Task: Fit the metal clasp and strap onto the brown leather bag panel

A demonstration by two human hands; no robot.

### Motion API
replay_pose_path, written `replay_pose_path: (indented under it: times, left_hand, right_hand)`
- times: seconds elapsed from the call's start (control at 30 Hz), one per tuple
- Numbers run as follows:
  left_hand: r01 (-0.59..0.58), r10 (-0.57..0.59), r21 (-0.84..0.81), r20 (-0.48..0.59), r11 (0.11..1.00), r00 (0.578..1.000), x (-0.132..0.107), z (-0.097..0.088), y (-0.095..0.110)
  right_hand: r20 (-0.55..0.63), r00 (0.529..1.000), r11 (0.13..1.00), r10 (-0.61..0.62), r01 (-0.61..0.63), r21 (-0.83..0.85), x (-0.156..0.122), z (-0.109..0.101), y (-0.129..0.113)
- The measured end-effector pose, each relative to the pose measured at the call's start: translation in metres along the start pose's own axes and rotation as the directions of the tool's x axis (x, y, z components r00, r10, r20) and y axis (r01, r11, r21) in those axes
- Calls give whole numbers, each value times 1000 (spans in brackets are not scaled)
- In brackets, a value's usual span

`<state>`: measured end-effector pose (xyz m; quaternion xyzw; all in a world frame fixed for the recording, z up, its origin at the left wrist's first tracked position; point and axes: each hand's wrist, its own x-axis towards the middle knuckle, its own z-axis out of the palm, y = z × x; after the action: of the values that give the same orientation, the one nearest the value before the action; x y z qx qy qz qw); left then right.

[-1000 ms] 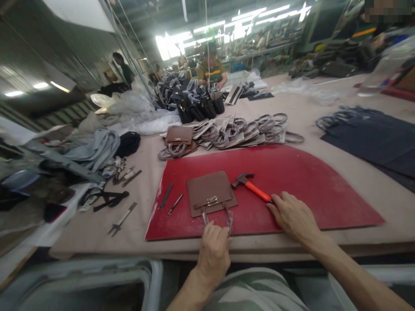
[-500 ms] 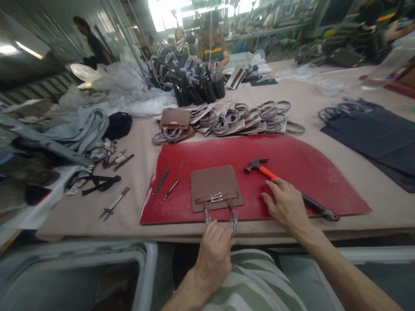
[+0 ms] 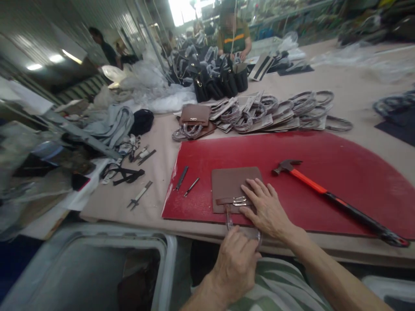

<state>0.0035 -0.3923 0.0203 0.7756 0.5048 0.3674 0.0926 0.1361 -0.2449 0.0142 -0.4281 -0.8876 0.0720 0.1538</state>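
Right hand (image 3: 266,209): flat, palm down, fingers (image 3: 251,188) spread and open, pressing on the lower right part of the brown leather panel (image 3: 228,183). Fingertips sit just beside the metal clasp (image 3: 239,200) on the panel's strap. It grips nothing.

Left hand (image 3: 235,263): below the table (image 3: 162,142) edge, fingers curled shut around the handle (image 3: 228,218) that hangs off the panel's near side. Only the left leg of the handle is clearly visible; the rest is under both hands.

The panel lies flat near the front edge of the red mat (image 3: 324,160), left of centre, with the handle end toward the person.

Around it:
- Hammer (image 3: 324,192) with an orange and black shaft lies on the mat right of the panel, head pointing away, not touched.
- 2 thin metal tools (image 3: 181,178) lie on the mat just left of the panel.
- Snips (image 3: 139,195) lie on the bare table left of the mat.
- Row of flat panels with looped handles (image 3: 259,114) lies behind the mat, with 1 brown finished panel (image 3: 195,114) at its left end.
- Black bags (image 3: 214,82) are grouped farther back, and a co-worker (image 3: 234,36) stands behind them.
- Grey bin (image 3: 97,268) sits below the table at the near left.
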Motion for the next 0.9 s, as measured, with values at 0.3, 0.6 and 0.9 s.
replay_pose_path:
  times: [0.3, 0.6, 0.9]
  left_hand:
    - [308, -210, 206, -391, 929, 896, 6, -50, -69]
    - [624, -631, 464, -166, 628, 758, 46, -112, -156]
    - [635, -630, 333, -138, 698, 764, 73, -128, -155]
  right_hand:
    - [-96, 994, 996, -54, 47, -73, -1, 11, 9]
    - [-69, 997, 999, -22, 19, -45, 1, 9, 8]
    - [-8, 1000, 1000, 21, -21, -8, -1, 0, 3]
